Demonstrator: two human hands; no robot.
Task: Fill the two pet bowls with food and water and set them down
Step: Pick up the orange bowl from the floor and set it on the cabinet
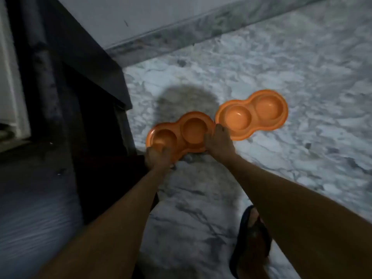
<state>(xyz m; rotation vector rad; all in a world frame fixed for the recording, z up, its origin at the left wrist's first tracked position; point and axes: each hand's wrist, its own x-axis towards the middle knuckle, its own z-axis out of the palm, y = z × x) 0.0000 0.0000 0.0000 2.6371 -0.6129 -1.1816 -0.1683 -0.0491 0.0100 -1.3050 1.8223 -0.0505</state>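
Note:
Two orange double pet bowls are in view over the marbled floor, each with two round wells that look empty. The near bowl (193,127) is gripped at both ends: my left hand (158,158) holds its left end, thumb in the well, and my right hand (218,142) holds its right end. The second bowl (251,113) lies on the floor just to the right, its edge close to my right hand's fingers. Whether the near bowl touches the floor I cannot tell.
A dark cabinet or step (80,97) rises at the left, right beside the near bowl. A wall with a marble skirting (181,35) runs along the back. My foot in a dark sandal (251,238) stands at the lower right on the marbled floor (302,77).

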